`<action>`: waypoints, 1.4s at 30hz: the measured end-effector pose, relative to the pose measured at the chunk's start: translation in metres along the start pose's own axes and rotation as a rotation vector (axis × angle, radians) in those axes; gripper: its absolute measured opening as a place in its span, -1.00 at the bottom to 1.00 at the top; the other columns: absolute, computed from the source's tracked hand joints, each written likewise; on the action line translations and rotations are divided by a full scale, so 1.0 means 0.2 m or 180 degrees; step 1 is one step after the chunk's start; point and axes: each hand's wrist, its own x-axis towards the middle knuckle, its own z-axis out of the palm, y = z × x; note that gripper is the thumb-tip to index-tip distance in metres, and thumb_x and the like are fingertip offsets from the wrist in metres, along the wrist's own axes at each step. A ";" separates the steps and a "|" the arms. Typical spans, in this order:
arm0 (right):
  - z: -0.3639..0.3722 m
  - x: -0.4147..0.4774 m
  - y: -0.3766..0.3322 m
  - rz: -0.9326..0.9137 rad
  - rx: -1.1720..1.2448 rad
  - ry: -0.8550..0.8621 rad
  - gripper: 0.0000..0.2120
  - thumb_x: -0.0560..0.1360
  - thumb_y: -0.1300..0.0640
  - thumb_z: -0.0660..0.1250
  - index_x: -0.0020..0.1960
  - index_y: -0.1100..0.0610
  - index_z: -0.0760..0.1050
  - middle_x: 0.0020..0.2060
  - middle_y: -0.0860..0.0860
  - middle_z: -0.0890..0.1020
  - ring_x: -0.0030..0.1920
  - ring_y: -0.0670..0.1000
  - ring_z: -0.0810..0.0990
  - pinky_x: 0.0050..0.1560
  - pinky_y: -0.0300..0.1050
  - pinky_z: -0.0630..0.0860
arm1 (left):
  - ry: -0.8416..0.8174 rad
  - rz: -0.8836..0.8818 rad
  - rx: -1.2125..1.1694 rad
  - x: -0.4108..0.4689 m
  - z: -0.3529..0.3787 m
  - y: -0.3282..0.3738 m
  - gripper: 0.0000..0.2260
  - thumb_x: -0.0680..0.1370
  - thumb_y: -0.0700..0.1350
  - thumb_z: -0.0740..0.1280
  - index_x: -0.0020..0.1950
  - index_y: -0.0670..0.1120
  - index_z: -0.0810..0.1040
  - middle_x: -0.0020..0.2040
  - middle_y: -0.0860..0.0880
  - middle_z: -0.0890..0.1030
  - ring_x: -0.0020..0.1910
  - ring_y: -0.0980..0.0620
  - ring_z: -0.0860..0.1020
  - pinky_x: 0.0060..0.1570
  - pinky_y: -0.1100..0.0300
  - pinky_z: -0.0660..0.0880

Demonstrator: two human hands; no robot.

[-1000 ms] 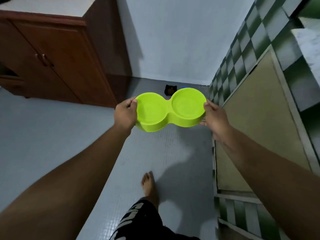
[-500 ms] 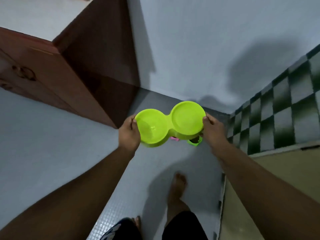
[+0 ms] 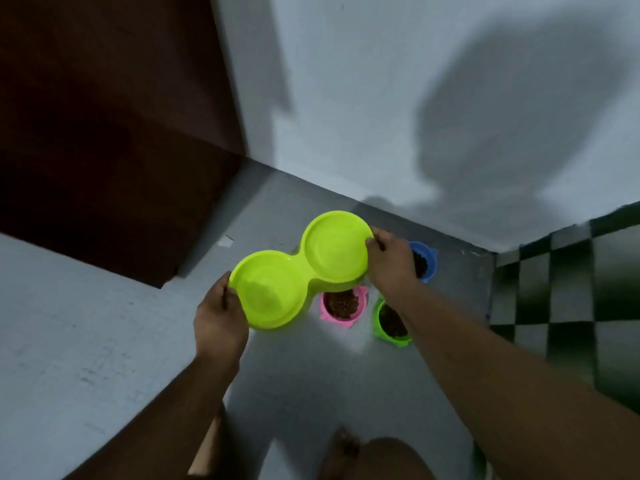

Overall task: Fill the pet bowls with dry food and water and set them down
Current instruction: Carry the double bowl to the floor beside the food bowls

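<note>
A lime-green double pet bowl (image 3: 298,268) is held low over the floor in the room's corner. My left hand (image 3: 220,320) grips its near-left end and my right hand (image 3: 391,263) grips its far-right rim. Both cups look clear inside; whether they hold water I cannot tell. Under and beside it, three small bowls stand on the floor with brown dry food: a pink one (image 3: 343,306), a green one (image 3: 389,323) partly hidden by my right forearm, and a blue one (image 3: 424,261) behind my right hand.
A dark wooden cabinet (image 3: 114,140) stands at the left, a white wall (image 3: 381,98) behind the bowls, and a green-and-white checkered tiled wall (image 3: 568,292) at the right. My bare feet (image 3: 341,452) are on the grey floor at the bottom.
I have walked forward into the corner and lowered the double bowl towards the floor. The three small food bowls have come into view beneath it.
</note>
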 end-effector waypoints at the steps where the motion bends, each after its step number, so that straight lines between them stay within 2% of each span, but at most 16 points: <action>1: 0.08 0.11 0.08 0.0004 -0.0075 -0.0010 -0.65 0.59 0.14 0.22 0.31 0.21 0.57 0.17 0.09 0.67 0.19 0.08 0.61 0.25 -0.05 0.51 | 0.0044 -0.0076 0.0023 0.07 0.08 -0.08 -0.64 0.60 0.11 0.18 0.33 0.11 0.59 0.19 -0.01 0.69 0.15 -0.14 0.65 0.18 -0.24 0.59; 3: 0.23 0.32 0.23 -0.0054 -0.0240 -0.0079 -0.56 0.51 0.04 0.18 0.27 0.18 0.60 0.12 0.13 0.69 0.14 0.11 0.64 0.23 0.10 0.54 | 0.0109 -0.0141 0.0055 0.20 0.23 -0.23 -0.52 0.51 0.17 0.10 0.32 0.09 0.58 0.16 -0.07 0.68 0.12 -0.19 0.64 0.12 -0.25 0.60; 4: 0.30 0.41 0.30 -0.0046 -0.0339 -0.0127 -0.59 0.53 0.05 0.19 0.28 0.17 0.60 0.11 0.14 0.69 0.11 0.11 0.64 0.20 0.10 0.56 | 0.0137 -0.0218 0.0093 0.26 0.29 -0.30 -0.47 0.47 0.20 0.09 0.34 0.07 0.57 0.17 -0.10 0.67 0.12 -0.22 0.64 0.10 -0.27 0.60; 7: 0.49 0.66 0.44 -0.0179 -0.0629 -0.0275 -0.67 0.62 0.19 0.21 0.33 0.17 0.57 0.15 0.16 0.68 0.14 0.12 0.62 0.15 -0.06 0.52 | 0.0203 -0.0372 0.0033 0.40 0.47 -0.49 -0.42 0.44 0.21 0.10 0.35 0.01 0.58 0.16 -0.15 0.66 0.08 -0.25 0.63 0.04 -0.28 0.62; 11: 0.71 0.95 0.62 -0.0318 -0.0811 -0.0443 -0.68 0.63 0.25 0.21 0.33 0.25 0.55 0.22 0.19 0.64 0.23 0.10 0.59 0.26 -0.10 0.44 | 0.0277 -0.0495 -0.0095 0.55 0.67 -0.69 -0.43 0.41 0.22 0.14 0.27 -0.03 0.60 0.07 -0.16 0.67 0.00 -0.25 0.63 -0.04 -0.27 0.63; 14: 0.83 1.12 0.75 -0.0313 -0.0790 -0.0534 -0.68 0.63 0.26 0.20 0.32 0.21 0.56 0.20 0.19 0.65 0.15 0.03 0.58 0.25 -0.10 0.48 | 0.0380 -0.0628 -0.0187 0.67 0.79 -0.82 -0.34 0.38 0.31 0.14 0.30 -0.05 0.58 0.14 -0.21 0.65 0.09 -0.29 0.63 0.01 -0.30 0.63; 17: 0.91 1.25 0.83 -0.0270 -0.0787 -0.0602 -0.65 0.61 0.25 0.19 0.35 0.15 0.55 0.24 0.15 0.63 0.25 0.12 0.57 0.29 -0.04 0.49 | 0.0340 -0.0698 -0.0240 0.79 0.91 -0.95 -0.30 0.37 0.33 0.15 0.29 -0.12 0.56 0.19 -0.27 0.63 0.15 -0.33 0.62 0.06 -0.32 0.61; 22: 1.00 1.45 1.02 -0.0105 -0.0605 -0.0927 -0.30 0.28 0.24 0.11 0.40 0.04 0.50 0.25 0.13 0.61 0.23 0.15 0.59 0.25 0.11 0.56 | 0.0239 -0.0881 -0.0342 0.90 1.05 -1.13 -0.23 0.34 0.39 0.19 0.29 -0.16 0.52 0.23 -0.31 0.59 0.22 -0.35 0.59 0.12 -0.36 0.58; 26: 1.02 1.44 0.98 0.0008 -0.0388 -0.1005 -0.26 0.22 0.20 0.08 0.40 0.04 0.49 0.24 0.11 0.62 0.22 0.14 0.59 0.24 0.12 0.56 | 0.0169 -0.0980 -0.0478 0.91 1.09 -1.12 -0.25 0.31 0.39 0.23 0.27 -0.14 0.54 0.23 -0.29 0.59 0.23 -0.33 0.59 0.16 -0.37 0.57; 28: 1.07 1.56 1.08 -0.0001 -0.0296 -0.1093 -0.25 0.21 0.20 0.09 0.40 0.04 0.49 0.22 0.12 0.62 0.19 0.16 0.61 0.23 0.15 0.57 | 0.0164 -0.1007 -0.0618 0.89 1.09 -1.11 -0.30 0.32 0.37 0.25 0.23 -0.13 0.55 0.21 -0.29 0.59 0.23 -0.33 0.59 0.16 -0.40 0.55; 31: 1.10 1.52 1.02 0.0091 -0.0216 -0.1040 -0.25 0.27 0.19 0.14 0.48 0.03 0.40 0.32 0.07 0.55 0.26 0.13 0.56 0.30 0.13 0.53 | 0.0133 -0.1063 -0.0691 0.91 1.09 -1.10 -0.26 0.31 0.38 0.26 0.26 -0.14 0.54 0.25 -0.30 0.57 0.25 -0.36 0.57 0.19 -0.43 0.52; 34: 1.09 1.37 0.87 0.0127 -0.0336 -0.0842 -0.37 0.51 0.31 0.17 0.57 0.09 0.26 0.34 -0.04 0.44 0.32 0.00 0.46 0.33 -0.12 0.44 | 0.0035 -0.0998 -0.0344 0.88 1.06 -1.00 -0.40 0.45 0.28 0.30 0.23 -0.18 0.58 0.22 -0.30 0.60 0.23 -0.32 0.58 0.23 -0.28 0.54; 36: 1.06 1.33 0.86 0.0037 -0.0485 -0.0633 -0.41 0.57 0.30 0.20 0.58 0.13 0.22 0.44 0.04 0.40 0.42 0.04 0.39 0.36 -0.18 0.33 | 0.0044 -0.0833 0.0054 0.86 1.03 -0.94 -0.50 0.62 0.11 0.32 0.39 -0.24 0.52 0.34 -0.29 0.56 0.35 -0.27 0.52 0.34 -0.09 0.45; 38: 1.01 1.29 0.88 -0.0071 -0.0576 -0.0421 -0.40 0.58 0.21 0.28 0.58 0.21 0.19 0.54 0.14 0.29 0.53 0.10 0.27 0.51 -0.13 0.20 | 0.0067 -0.0675 0.0559 0.84 0.98 -0.90 -0.43 0.66 0.03 0.31 0.56 -0.27 0.33 0.50 -0.28 0.43 0.49 -0.22 0.40 0.44 0.07 0.27; 40: 0.93 1.16 0.88 -0.0030 -0.0622 -0.0255 -0.40 0.57 0.11 0.34 0.55 0.20 0.24 0.52 0.16 0.33 0.52 0.08 0.31 0.50 -0.16 0.20 | -0.0104 -0.0448 0.1087 0.79 0.90 -0.86 -0.38 0.65 0.01 0.33 0.60 -0.26 0.24 0.54 -0.27 0.38 0.52 -0.19 0.36 0.43 0.13 0.22; 42: 0.80 1.00 0.85 -0.0042 -0.0613 -0.0256 -0.43 0.57 0.10 0.36 0.53 0.18 0.29 0.46 0.14 0.41 0.45 0.05 0.39 0.36 -0.33 0.26 | -0.0352 -0.0203 0.1413 0.71 0.83 -0.77 -0.41 0.62 0.00 0.35 0.58 -0.22 0.31 0.47 -0.27 0.47 0.45 -0.21 0.43 0.36 0.09 0.32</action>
